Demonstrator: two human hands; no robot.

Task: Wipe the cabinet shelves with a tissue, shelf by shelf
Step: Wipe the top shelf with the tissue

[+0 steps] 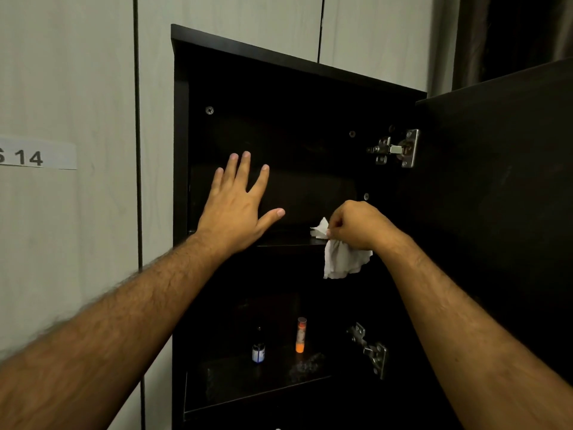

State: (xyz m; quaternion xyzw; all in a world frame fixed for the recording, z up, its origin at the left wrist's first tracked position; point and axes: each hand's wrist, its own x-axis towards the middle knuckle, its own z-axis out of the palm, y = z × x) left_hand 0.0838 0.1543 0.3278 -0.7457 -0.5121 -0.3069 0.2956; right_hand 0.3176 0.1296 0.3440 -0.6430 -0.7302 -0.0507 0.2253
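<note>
A dark cabinet (181, 135) stands open before me. My right hand (356, 225) grips a crumpled white tissue (341, 262) at the front edge of the upper shelf (288, 241), near its right end; part of the tissue hangs below the edge. My left hand (238, 203) is open with its fingers spread, held in front of the left part of the top compartment, just above the shelf. The lower shelf (248, 386) lies further down.
On the lower shelf stand a small dark bottle (258, 352) and an orange glue stick (300, 335). The cabinet door (502, 181) stands open at the right, on metal hinges (395, 149). Pale panels with a label reading "14" (29, 157) are to the left.
</note>
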